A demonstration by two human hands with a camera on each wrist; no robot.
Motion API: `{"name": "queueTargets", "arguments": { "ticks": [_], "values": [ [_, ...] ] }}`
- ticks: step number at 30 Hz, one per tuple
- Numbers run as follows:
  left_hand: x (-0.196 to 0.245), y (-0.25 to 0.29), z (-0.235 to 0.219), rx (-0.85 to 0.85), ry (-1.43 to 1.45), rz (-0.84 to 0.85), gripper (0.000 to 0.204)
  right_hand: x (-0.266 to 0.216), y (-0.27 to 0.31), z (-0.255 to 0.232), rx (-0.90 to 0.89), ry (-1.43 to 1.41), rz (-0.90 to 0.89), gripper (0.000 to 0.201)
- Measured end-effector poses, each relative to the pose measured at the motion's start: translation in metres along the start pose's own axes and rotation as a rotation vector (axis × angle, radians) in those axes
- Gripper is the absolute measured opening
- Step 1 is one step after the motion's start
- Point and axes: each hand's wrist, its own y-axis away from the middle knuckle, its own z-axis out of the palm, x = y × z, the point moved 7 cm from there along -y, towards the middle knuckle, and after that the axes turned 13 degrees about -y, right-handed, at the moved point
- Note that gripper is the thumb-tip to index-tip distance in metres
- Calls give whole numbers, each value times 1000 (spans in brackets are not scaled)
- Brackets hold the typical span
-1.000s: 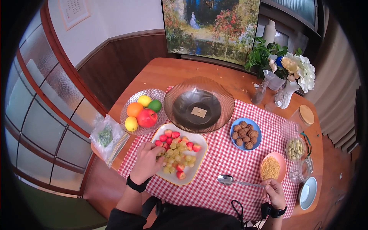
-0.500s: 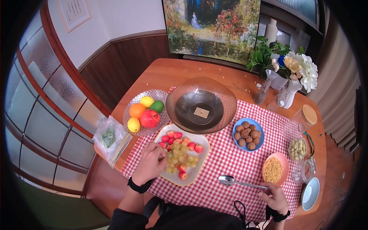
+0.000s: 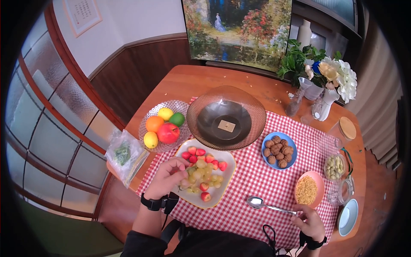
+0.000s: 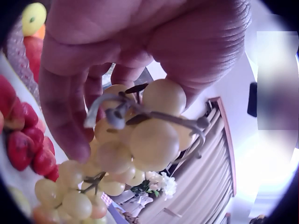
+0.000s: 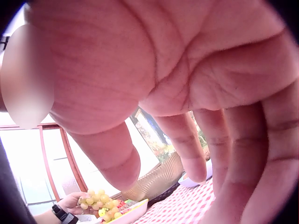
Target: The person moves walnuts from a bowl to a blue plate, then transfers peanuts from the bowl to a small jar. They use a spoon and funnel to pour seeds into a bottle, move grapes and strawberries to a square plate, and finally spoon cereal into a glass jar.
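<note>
My left hand (image 3: 165, 177) grips a bunch of pale green grapes (image 4: 154, 144) by its upper part, thumb and fingers round the stem end. In the head view the grapes (image 3: 199, 174) hang over a white, yellow-rimmed dish (image 3: 193, 198), among small red fruits (image 3: 206, 197). On the checked cloth lies a metal spoon (image 3: 274, 208), its bowl toward the left. Close at the end of its handle is my right hand (image 3: 312, 225); the right wrist view shows its fingers (image 5: 187, 154) loosely bent and apart from the thumb, with nothing between them.
A large ribbed glass bowl (image 3: 252, 135) stands behind the dish. Left of it are a fruit plate (image 3: 145, 128) and a plastic bag (image 3: 124, 156). Walnuts (image 3: 280, 150) on a blue plate, a pink bowl (image 3: 319, 188), glass jars (image 3: 334, 167) and a light blue bowl (image 3: 347, 217) are at right.
My left hand has turned and lifted the grapes slightly from the dish. My right hand has loosened from the spoon's handle and shifted a little to the right; the spoon lies almost where it was.
</note>
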Motion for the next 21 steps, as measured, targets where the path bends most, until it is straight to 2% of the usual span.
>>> {"name": "queueTargets", "arguments": {
  "ticks": [1,2,4,5,6,11,14,16,20,21],
  "values": [
    [-3,-1,0,-26,158,-45,5,-2,0,0,-4,-4,-2,41],
    [-6,0,-2,-25,153,-45,5,-7,-1,-1,9,8,-20,40],
    [-18,2,3,-66,585,-170,6,-8,-2,-1,22,17,-38,40],
    [-14,4,3,-67,584,-170,6,-9,-2,0,18,54,-87,37],
    [-7,8,5,-64,567,-179,5,-11,-2,0,14,93,-134,34],
    [-6,14,3,-55,495,-224,5,-12,1,3,0,24,-107,38],
    [2,16,2,-90,492,-187,5,-14,1,5,-4,27,-116,38],
    [6,15,0,-63,262,-125,7,-16,2,7,2,37,-129,38],
    [-10,19,9,-50,96,-139,10,-20,4,6,1,31,-122,37],
    [-14,19,11,-37,-54,-105,11,-20,4,7,-13,25,-117,38]
  ]
}}
